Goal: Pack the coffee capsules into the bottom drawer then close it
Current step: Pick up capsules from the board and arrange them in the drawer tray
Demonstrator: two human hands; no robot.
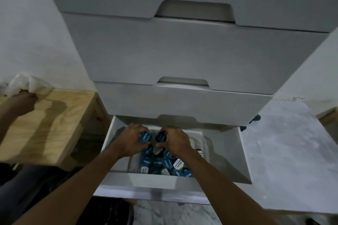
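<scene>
Bottom white drawer (243, 153) of the tall white drawer cabinet (182, 51) is pulled out. Inside it sits a clear plastic tub (204, 142) with a loose pile of blue-lidded coffee capsules (161, 162), some with white labels, heaped toward the front of the tub, just behind the drawer's front panel.

Both of the person's bare hands are over the back part of the tub, above the pile, close together but not touching. Left hand (132, 139): fingers curled and clamped around 1 blue capsule with a printed lid (145, 137); the lid faces up and to the right, poking out past the fingertips. Right hand (176, 140): fingers bent down and closed around 1 dark blue capsule (161, 136), thumb under it, capsule sticking out on the left side of the hand. The 2 held capsules are just beside each other, a narrow gap between them, both raised above the heap. Whether the lower fingers of either hand touch the pile, cannot tell.

Upper 3 drawers are shut, each with a cut-out handle notch. Left of the cabinet is a light wooden board surface (47, 120) with crumpled white plastic (20, 82) at its far edge. Right of the drawer is pale marbled floor (285, 151), with 2 small dark teal objects (256, 118) near the cabinet corner, too small to identify.
</scene>
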